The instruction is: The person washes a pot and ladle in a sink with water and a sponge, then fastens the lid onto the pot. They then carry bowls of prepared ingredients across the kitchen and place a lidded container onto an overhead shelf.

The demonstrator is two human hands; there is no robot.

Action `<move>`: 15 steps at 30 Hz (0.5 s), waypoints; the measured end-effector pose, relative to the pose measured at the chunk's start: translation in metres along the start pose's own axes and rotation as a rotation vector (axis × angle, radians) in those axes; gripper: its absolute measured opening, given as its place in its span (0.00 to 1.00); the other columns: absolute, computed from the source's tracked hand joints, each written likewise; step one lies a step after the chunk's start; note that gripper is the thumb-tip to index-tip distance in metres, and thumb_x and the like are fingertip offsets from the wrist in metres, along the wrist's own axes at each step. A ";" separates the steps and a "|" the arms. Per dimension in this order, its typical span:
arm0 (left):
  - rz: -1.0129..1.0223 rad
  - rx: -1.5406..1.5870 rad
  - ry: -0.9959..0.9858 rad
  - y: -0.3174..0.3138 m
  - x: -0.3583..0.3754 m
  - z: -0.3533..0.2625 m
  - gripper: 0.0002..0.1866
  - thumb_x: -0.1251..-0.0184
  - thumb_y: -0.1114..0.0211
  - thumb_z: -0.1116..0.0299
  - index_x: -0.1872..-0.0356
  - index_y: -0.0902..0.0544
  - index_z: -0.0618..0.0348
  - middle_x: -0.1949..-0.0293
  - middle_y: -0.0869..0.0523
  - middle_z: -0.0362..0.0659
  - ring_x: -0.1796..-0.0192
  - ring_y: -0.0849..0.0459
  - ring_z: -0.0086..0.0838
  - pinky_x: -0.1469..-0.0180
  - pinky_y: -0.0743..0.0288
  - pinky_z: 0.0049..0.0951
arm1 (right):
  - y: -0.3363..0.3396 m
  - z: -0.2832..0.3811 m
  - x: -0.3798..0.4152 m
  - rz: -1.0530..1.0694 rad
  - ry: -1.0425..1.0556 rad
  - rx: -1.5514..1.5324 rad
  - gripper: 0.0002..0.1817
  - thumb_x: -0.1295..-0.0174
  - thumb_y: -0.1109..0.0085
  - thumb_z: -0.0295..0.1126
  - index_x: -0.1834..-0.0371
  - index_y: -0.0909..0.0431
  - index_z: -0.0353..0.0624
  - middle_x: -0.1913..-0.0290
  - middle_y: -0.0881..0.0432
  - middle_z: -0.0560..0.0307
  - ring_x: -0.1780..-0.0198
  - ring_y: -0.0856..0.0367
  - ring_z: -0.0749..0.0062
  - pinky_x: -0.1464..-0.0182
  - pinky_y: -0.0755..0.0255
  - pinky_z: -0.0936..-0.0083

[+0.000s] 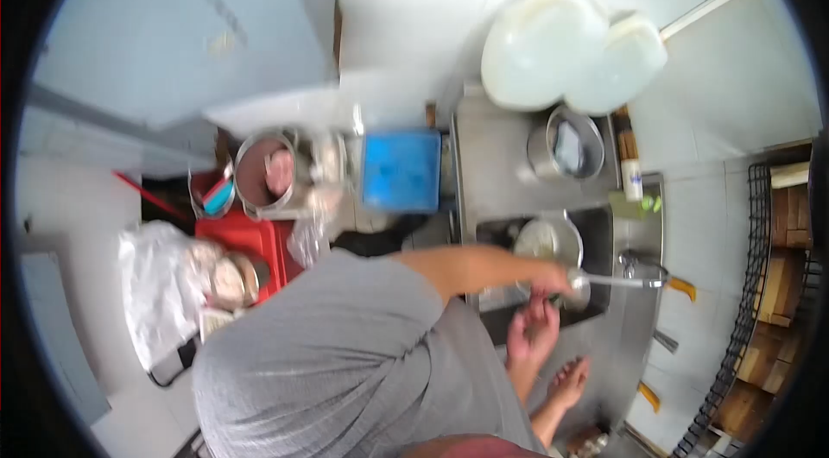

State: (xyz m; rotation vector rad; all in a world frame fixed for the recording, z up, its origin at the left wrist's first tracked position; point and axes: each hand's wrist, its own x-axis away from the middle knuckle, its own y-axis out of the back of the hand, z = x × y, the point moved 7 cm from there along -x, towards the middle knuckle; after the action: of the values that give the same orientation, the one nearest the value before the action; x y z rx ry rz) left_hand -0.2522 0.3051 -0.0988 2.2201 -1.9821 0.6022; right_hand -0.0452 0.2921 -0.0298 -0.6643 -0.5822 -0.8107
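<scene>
My left arm, below a grey short sleeve, reaches over the sink (494,324). My left hand (551,278) is at the end of the tap spout (617,282), its fingers smeared by motion. Just below it, my right hand (528,335) is raised palm up with loosely bent fingers, close to the left fingertips; I cannot tell whether anything lies between them. Another hand (570,382) shows over the steel counter, fingers apart, its owner out of view. Beside my left hand, a round pot (577,238) with pale contents stands in the basin.
Behind the sink, a metal pot (537,151) rests on the steel drainboard (492,147). Pale basins (544,48) lean on the wall. A blue crate (401,169) stands left of the sink. Further left are a pot holding meat (279,171) and a red tray (246,236).
</scene>
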 end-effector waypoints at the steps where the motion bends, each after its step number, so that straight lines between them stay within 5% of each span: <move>1: 0.139 -0.606 -0.573 -0.014 -0.044 -0.014 0.26 0.35 0.38 0.46 0.53 0.12 0.61 0.66 0.12 0.53 0.69 0.12 0.40 0.64 0.17 0.39 | -0.005 0.001 0.001 0.031 -0.014 0.080 0.19 0.29 0.45 0.39 0.46 0.25 0.34 0.69 0.20 0.55 0.74 0.21 0.73 0.77 0.25 0.78; 4: 0.332 -0.841 -0.926 -0.016 -0.089 0.023 0.14 0.60 0.28 0.64 0.69 0.15 0.56 0.78 0.18 0.45 0.77 0.20 0.44 0.75 0.26 0.39 | -0.038 0.014 -0.009 0.149 -0.027 0.336 0.19 0.27 0.45 0.42 0.49 0.23 0.34 0.67 0.17 0.51 0.72 0.17 0.69 0.75 0.21 0.75; 6: 0.046 -0.671 -1.266 0.007 -0.075 0.032 0.10 0.60 0.29 0.66 0.71 0.14 0.52 0.79 0.19 0.44 0.77 0.23 0.38 0.74 0.28 0.36 | -0.058 0.023 -0.024 0.211 0.006 0.483 0.20 0.26 0.45 0.45 0.52 0.22 0.35 0.65 0.14 0.49 0.70 0.14 0.67 0.74 0.18 0.73; 8: -0.105 -0.625 -0.701 0.022 -0.081 0.032 0.09 0.58 0.29 0.67 0.72 0.15 0.51 0.78 0.19 0.44 0.77 0.23 0.35 0.74 0.28 0.37 | -0.068 0.033 -0.052 0.290 0.042 0.523 0.21 0.25 0.45 0.47 0.54 0.20 0.35 0.64 0.12 0.47 0.69 0.11 0.65 0.73 0.15 0.71; 9: -0.175 -0.586 -0.430 0.029 -0.076 0.037 0.08 0.57 0.29 0.67 0.72 0.15 0.51 0.78 0.19 0.44 0.77 0.23 0.34 0.74 0.29 0.37 | -0.050 0.051 -0.081 0.305 0.070 0.469 0.20 0.25 0.47 0.44 0.51 0.22 0.34 0.60 0.14 0.46 0.63 0.13 0.63 0.65 0.17 0.70; 11: -0.189 0.035 -0.311 0.024 -0.005 0.028 0.07 0.44 0.33 0.64 0.68 0.13 0.52 0.75 0.16 0.36 0.75 0.23 0.24 0.74 0.29 0.36 | 0.014 0.085 -0.169 0.435 0.154 0.110 0.19 0.24 0.50 0.38 0.44 0.27 0.31 0.51 0.17 0.43 0.53 0.16 0.60 0.48 0.21 0.66; 13: -0.048 0.204 -0.309 0.014 -0.021 0.029 0.09 0.35 0.36 0.65 0.73 0.17 0.55 0.78 0.19 0.37 0.76 0.23 0.23 0.74 0.28 0.31 | 0.079 0.129 -0.240 0.653 0.302 -0.178 0.19 0.24 0.53 0.32 0.37 0.31 0.28 0.43 0.20 0.41 0.42 0.19 0.56 0.32 0.25 0.62; 14: 0.021 0.287 -0.299 0.008 -0.032 0.031 0.13 0.31 0.38 0.65 0.76 0.19 0.56 0.80 0.20 0.38 0.77 0.23 0.22 0.75 0.28 0.28 | 0.081 0.147 -0.242 0.260 0.228 -0.284 0.19 0.25 0.52 0.30 0.39 0.31 0.26 0.43 0.20 0.39 0.44 0.18 0.54 0.34 0.23 0.58; 15: 0.019 0.347 0.006 -0.003 -0.047 0.037 0.13 0.30 0.39 0.66 0.76 0.20 0.57 0.80 0.21 0.38 0.79 0.24 0.24 0.76 0.29 0.27 | 0.070 0.165 -0.241 0.124 0.237 -0.221 0.16 0.26 0.50 0.29 0.43 0.28 0.25 0.48 0.18 0.37 0.49 0.15 0.52 0.39 0.19 0.56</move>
State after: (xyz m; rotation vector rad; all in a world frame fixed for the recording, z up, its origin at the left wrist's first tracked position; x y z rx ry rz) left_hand -0.2449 0.3368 -0.1494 2.3809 -2.0276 1.0231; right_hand -0.1593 0.5580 -0.1096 -0.7846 -0.2354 -0.8304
